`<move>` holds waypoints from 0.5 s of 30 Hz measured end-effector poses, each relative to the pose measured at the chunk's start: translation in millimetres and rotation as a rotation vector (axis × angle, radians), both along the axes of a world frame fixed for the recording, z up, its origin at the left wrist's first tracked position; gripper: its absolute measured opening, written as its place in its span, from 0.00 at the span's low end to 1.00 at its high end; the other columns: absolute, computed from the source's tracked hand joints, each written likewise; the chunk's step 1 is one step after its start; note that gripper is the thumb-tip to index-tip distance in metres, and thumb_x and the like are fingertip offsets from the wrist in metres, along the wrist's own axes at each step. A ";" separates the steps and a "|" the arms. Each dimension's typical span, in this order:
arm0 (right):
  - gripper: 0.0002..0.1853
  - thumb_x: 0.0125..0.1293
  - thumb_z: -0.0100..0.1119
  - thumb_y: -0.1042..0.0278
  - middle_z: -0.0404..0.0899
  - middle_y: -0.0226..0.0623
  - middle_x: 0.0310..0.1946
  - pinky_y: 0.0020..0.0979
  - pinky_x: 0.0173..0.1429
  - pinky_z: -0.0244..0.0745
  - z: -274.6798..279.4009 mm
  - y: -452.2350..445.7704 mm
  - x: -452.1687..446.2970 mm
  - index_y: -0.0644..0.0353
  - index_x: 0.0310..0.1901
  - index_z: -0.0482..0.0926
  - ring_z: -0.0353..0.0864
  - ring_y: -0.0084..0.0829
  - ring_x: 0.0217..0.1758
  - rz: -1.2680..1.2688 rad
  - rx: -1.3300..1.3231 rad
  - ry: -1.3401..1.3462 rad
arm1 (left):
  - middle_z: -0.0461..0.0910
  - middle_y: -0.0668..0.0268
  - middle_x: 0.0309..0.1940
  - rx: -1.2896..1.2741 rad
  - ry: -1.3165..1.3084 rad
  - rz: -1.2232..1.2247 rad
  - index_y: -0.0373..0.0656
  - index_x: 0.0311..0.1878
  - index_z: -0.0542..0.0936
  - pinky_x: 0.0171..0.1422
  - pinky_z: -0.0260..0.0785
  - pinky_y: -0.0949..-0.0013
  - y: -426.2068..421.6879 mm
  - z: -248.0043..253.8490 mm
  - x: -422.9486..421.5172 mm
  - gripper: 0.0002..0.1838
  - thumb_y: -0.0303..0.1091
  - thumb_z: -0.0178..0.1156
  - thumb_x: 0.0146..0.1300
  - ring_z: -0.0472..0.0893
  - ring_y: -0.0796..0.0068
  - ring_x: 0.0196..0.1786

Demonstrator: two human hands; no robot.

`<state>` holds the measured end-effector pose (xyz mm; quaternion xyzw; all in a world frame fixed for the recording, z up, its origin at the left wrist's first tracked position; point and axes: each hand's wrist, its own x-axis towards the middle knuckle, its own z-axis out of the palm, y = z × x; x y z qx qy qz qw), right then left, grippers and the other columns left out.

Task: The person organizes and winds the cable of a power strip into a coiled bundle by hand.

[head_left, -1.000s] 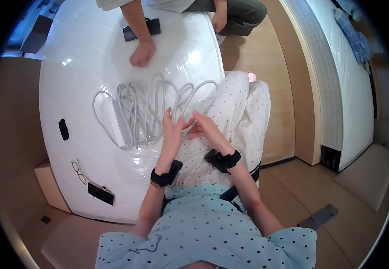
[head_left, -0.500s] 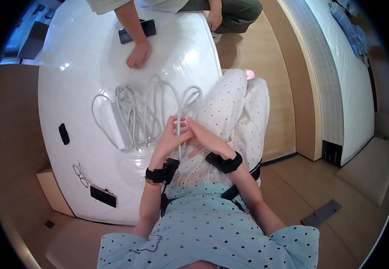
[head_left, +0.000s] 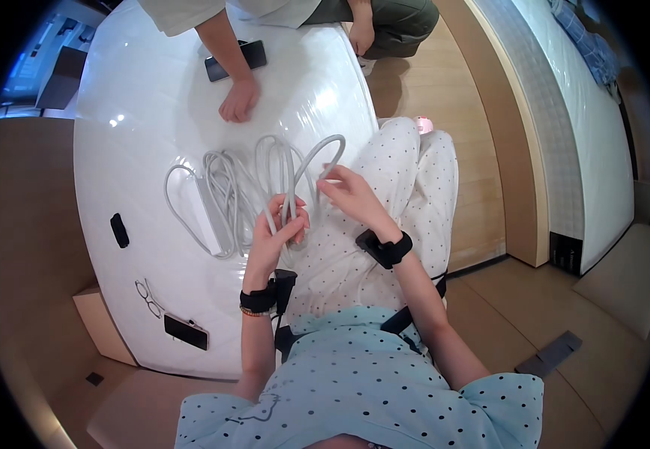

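A long grey cable (head_left: 224, 183) lies in loose loops on the plastic-covered white mattress, beside a white power strip (head_left: 210, 217). Near its right end, my left hand (head_left: 281, 228) has its fingers wrapped round several strands of the cable. One loop rises above that hand and curves over to the right. My right hand (head_left: 346, 193) is at the right side of this raised loop, with its fingertips closed on the cable. Both hands are over the edge of the mattress, beside my dotted trousers.
Another person's hand (head_left: 240, 100) rests on the mattress (head_left: 145, 157) near two dark phones (head_left: 253, 54). At the left lie a small black object (head_left: 119, 230), glasses (head_left: 147, 298) and a phone (head_left: 186, 331). A grey strip (head_left: 549, 354) lies on the floor.
My left hand has closed round the cable strands and lifted them. My right hand has moved up and away from the left one, to the raised loop.
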<state>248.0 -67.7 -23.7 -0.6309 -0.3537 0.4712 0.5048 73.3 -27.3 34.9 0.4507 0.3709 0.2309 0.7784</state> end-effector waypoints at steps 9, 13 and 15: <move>0.21 0.71 0.42 0.56 0.78 0.38 0.45 0.27 0.44 0.76 46.0 7.1 7.6 0.66 0.51 0.73 0.75 0.27 0.52 0.257 -0.092 0.316 | 0.73 0.67 0.36 0.446 0.373 -0.089 0.37 0.53 0.68 0.37 0.66 0.76 0.6 -4.9 10.0 0.30 0.32 0.68 0.46 0.71 0.79 0.32; 0.20 0.70 0.43 0.55 0.75 0.37 0.40 0.24 0.42 0.72 53.2 6.7 -3.3 0.67 0.39 0.74 0.73 0.22 0.40 0.078 -0.070 0.438 | 0.73 0.66 0.33 0.599 0.485 -0.118 0.38 0.52 0.68 0.37 0.67 0.74 -8.1 -8.3 28.3 0.32 0.32 0.70 0.42 0.73 0.76 0.32; 0.19 0.69 0.45 0.55 0.72 0.39 0.41 0.26 0.46 0.72 59.9 5.6 -0.8 0.67 0.40 0.72 0.72 0.25 0.41 0.181 -0.103 0.534 | 0.74 0.66 0.30 0.594 0.500 -0.085 0.37 0.51 0.69 0.36 0.67 0.74 -14.6 -17.1 34.6 0.29 0.31 0.69 0.44 0.74 0.76 0.31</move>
